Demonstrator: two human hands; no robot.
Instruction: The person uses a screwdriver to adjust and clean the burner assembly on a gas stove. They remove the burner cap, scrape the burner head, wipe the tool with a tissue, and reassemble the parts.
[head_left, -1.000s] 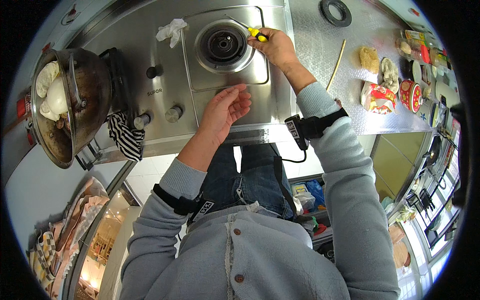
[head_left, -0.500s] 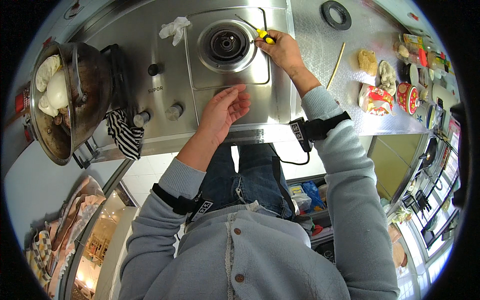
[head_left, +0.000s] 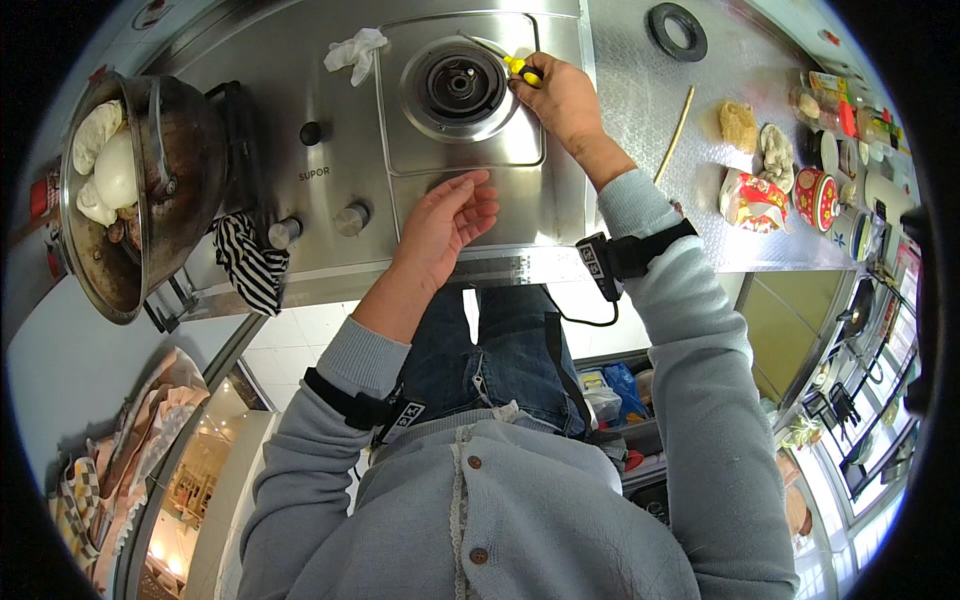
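Observation:
My right hand [head_left: 562,98] is closed round the handle of a yellow and black screwdriver [head_left: 518,68]. Its thin shaft points up and left, over the back edge of the gas burner [head_left: 459,86]. The burner is a dark round base within a silver ring, set in the steel cooktop [head_left: 340,150]. Empty, with its fingers loosely curled and a little apart, my left hand [head_left: 452,222] hovers over the cooktop's front part, palm turned inward. Whether the screwdriver's tip touches the metal I cannot tell.
A wok [head_left: 185,180] holding pale food stands at the left, beside a striped cloth [head_left: 248,262]. Behind the knobs lies a crumpled white tissue [head_left: 355,54]. To the right are a black ring [head_left: 677,32], a wooden stick [head_left: 675,133], a sponge [head_left: 738,125] and a red tin [head_left: 815,197].
My right hand has moved slightly left with the screwdriver, whose tip now lies further over the burner. My left hand stays nearly in place. The view has shifted a little.

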